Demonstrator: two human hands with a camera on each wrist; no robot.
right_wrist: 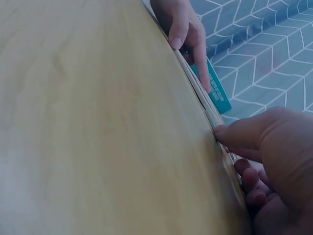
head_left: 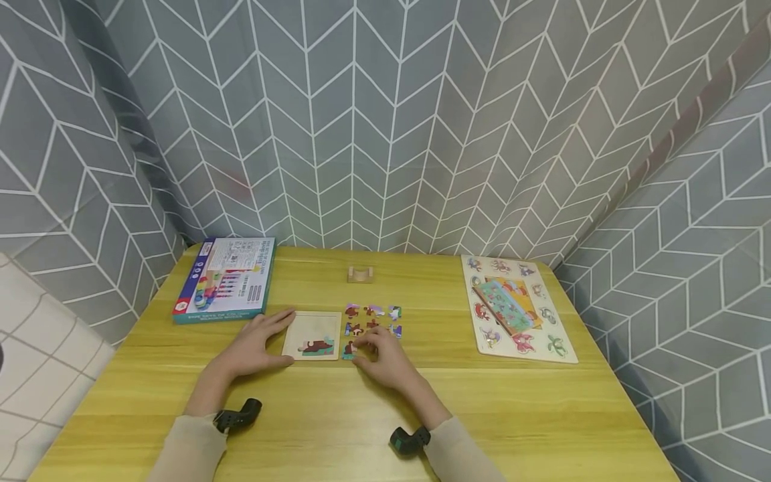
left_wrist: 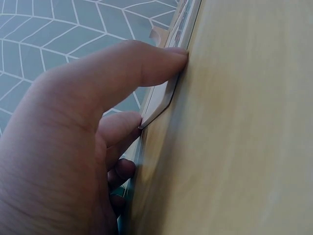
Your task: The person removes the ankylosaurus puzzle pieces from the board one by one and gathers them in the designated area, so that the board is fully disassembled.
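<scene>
The shallow wooden puzzle tray (head_left: 310, 323) lies flat, with a few joined pieces (head_left: 318, 347) at its lower right. My left hand (head_left: 255, 345) holds the tray's left side, index finger by the far corner and thumb by the near one. In the left wrist view the thumb (left_wrist: 161, 66) is against the tray's edge. Right of the tray lie loose jigsaw pieces (head_left: 373, 325) in rows. My right hand (head_left: 385, 360) pinches the nearest-left puzzle piece (head_left: 348, 351) between thumb and fingers, low over the table. In the right wrist view my right hand (right_wrist: 274, 156) mostly hides that piece.
A boxed set (head_left: 225, 280) lies at the back left. Behind the tray stands a small notched wooden block (head_left: 360, 274). On the right, a large animal puzzle board (head_left: 521, 351) carries two smaller picture boards. A patterned curtain (head_left: 373, 134) borders the wooden table (head_left: 313, 422).
</scene>
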